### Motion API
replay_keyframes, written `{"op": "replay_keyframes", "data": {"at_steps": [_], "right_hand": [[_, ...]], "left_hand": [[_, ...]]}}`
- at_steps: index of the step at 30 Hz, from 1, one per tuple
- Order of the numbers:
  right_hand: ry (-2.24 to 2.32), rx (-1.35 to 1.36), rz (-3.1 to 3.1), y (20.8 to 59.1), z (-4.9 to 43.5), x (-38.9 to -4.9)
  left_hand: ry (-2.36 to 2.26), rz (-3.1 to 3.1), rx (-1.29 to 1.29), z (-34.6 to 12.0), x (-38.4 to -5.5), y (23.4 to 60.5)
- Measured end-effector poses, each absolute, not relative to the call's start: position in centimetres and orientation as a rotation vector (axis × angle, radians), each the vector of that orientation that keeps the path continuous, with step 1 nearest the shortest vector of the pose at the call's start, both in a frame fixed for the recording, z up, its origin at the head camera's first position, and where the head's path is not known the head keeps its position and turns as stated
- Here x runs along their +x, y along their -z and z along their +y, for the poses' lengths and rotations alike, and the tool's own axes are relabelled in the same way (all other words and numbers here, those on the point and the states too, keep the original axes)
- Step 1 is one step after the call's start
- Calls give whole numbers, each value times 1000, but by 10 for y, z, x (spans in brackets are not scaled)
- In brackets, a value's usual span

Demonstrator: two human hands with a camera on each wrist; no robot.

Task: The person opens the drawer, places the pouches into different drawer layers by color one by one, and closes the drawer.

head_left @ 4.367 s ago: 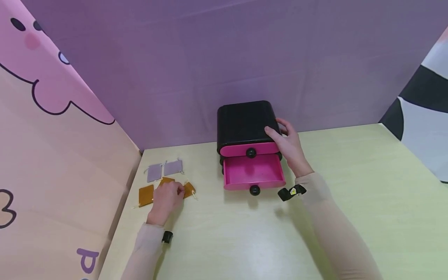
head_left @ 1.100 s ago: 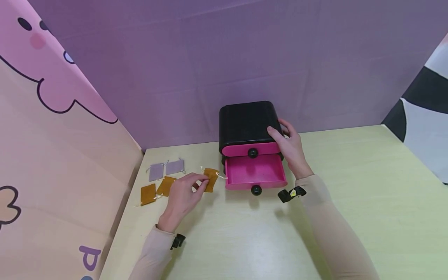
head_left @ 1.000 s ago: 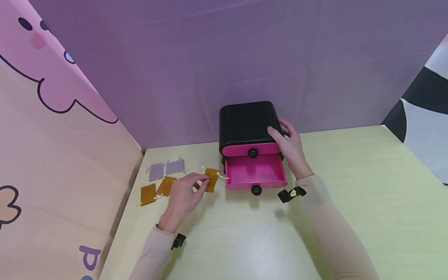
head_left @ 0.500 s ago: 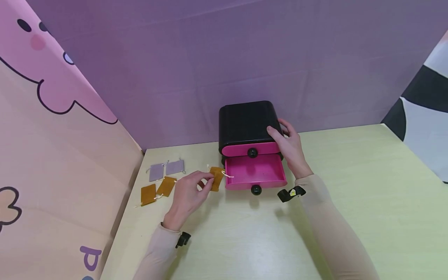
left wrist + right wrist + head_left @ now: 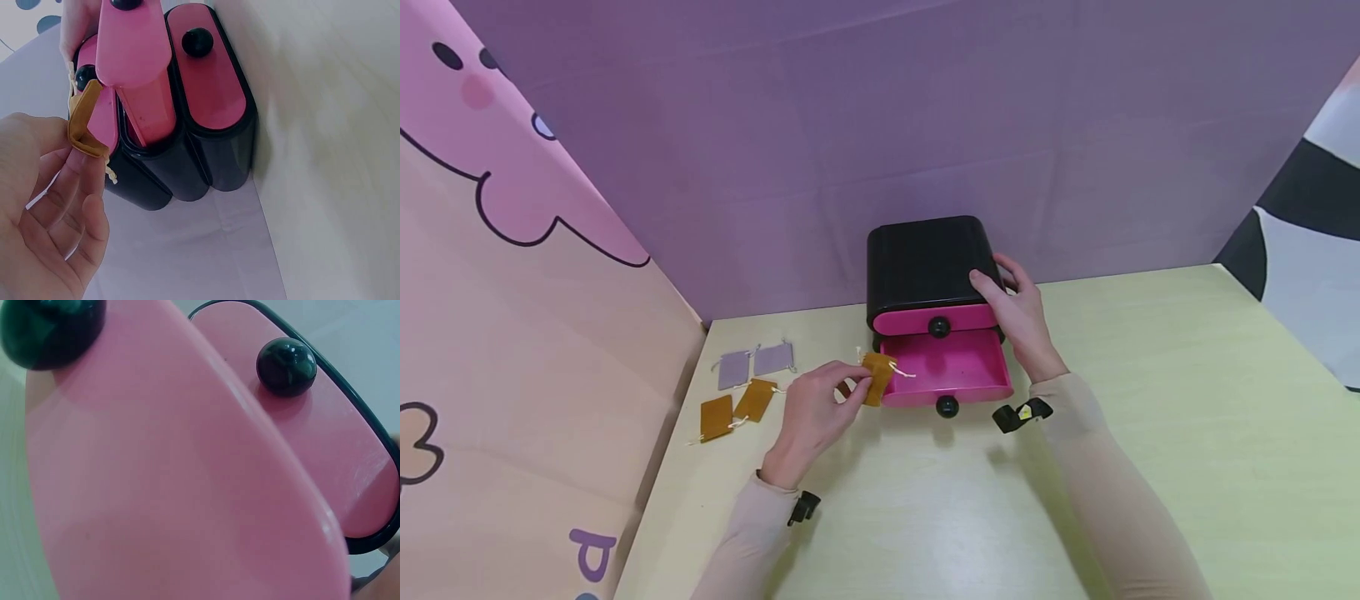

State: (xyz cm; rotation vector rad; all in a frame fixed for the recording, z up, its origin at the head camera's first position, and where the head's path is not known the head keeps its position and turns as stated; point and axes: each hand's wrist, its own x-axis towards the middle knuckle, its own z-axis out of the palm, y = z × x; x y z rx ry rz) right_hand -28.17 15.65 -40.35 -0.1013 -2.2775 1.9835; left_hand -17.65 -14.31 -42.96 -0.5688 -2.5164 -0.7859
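Note:
My left hand (image 5: 816, 408) pinches a small mustard drawstring pouch (image 5: 880, 381) between thumb and fingertips. The pouch overlaps the left front corner of the pulled-out pink drawer (image 5: 981, 390) in the head view, its pale cord reaching over the inside. In the left wrist view the pouch (image 5: 84, 125) is folded, and that drawer (image 5: 134, 53) is the middle one of three. The black drawer cabinet (image 5: 928, 258) stands against the purple backdrop. My right hand (image 5: 1022, 325) grips the cabinet's right side, thumb on top, its other fingers partly hidden behind.
Left of the cabinet lie two mustard pouches, one (image 5: 717, 418) beside the other (image 5: 756, 401). Behind them are two lilac pouches, a left one (image 5: 733, 369) and a right one (image 5: 773, 359). Round black knobs, such as the drawer knob (image 5: 947, 406), stick out in front.
My left hand has picked up the rightmost mustard pouch from the table and carried it right, to the open drawer's left edge. My right hand has stayed on the cabinet.

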Motion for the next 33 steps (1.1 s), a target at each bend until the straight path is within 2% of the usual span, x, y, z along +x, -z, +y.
{"op": "replay_keyframes", "data": {"at_steps": [33], "right_hand": [[-1974,-83,-2269,402,156,-279]], "left_hand": [[878,-2563,-598,-110,-190,432]]}}
